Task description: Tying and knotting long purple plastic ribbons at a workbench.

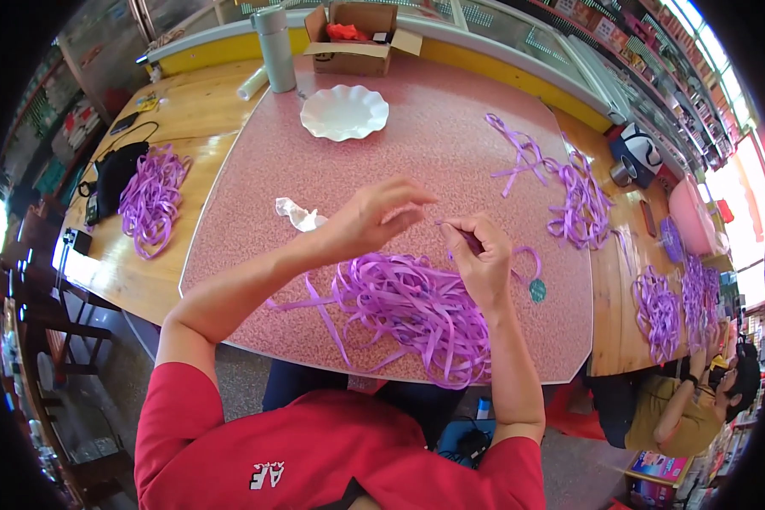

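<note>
A big tangled heap of purple ribbon (pixel 408 310) lies at the near side of the pink speckled tabletop (pixel 255 195), close to my body. Over its far edge, my right hand (pixel 484 255) is closed in a pinch on a strand of the same ribbon, whose tip shows at the thumb and forefinger. My left hand (pixel 389 208) hovers just left of it, fingers stretched out and apart, with nothing visible in them. Beyond my left wrist lies a crumpled white tissue (pixel 299 214). A small round green piece (pixel 537 291) sits right of my right hand.
More purple ribbon lies in piles at the left (pixel 155 200) and right (pixel 578 200). Toward the back stand a scalloped white dish (pixel 344 113), a grey-green flask (pixel 274 51) and an open cardboard box (pixel 348 59). Another person (pixel 676 416) sits at the right, near further ribbon piles (pixel 657 310).
</note>
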A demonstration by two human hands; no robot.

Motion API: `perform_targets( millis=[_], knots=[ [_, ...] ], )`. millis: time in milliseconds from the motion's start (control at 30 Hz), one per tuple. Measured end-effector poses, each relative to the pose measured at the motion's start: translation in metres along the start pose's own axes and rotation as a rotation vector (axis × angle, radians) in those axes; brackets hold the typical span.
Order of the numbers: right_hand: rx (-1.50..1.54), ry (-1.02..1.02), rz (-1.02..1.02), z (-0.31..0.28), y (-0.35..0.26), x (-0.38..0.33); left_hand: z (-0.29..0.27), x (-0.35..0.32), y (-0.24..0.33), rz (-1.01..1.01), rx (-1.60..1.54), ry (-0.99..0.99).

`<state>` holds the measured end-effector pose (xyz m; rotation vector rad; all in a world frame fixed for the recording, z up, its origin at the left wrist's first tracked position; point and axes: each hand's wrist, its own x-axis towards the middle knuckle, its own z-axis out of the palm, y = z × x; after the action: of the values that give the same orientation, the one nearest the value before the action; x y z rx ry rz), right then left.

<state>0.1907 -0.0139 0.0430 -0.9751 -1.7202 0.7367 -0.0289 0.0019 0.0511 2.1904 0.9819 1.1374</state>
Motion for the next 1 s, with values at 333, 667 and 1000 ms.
perform_targets(
  millis=[333, 667, 1000],
  knots=[
    [0.143, -0.057, -0.035, 0.0, -0.048, -0.026, 0.01, -0.032, 0.041, 0.166, -0.056, 0.118],
    [-0.114, -0.055, -0.181, -0.018, -0.072, -0.031, 0.005, -0.053, 0.05, -0.049, -0.162, -0.019],
    [0.086, -0.103, 0.023, -0.01, -0.051, -0.049, 0.032, -0.066, 0.068, -0.306, -1.305, 0.206]
  ],
)
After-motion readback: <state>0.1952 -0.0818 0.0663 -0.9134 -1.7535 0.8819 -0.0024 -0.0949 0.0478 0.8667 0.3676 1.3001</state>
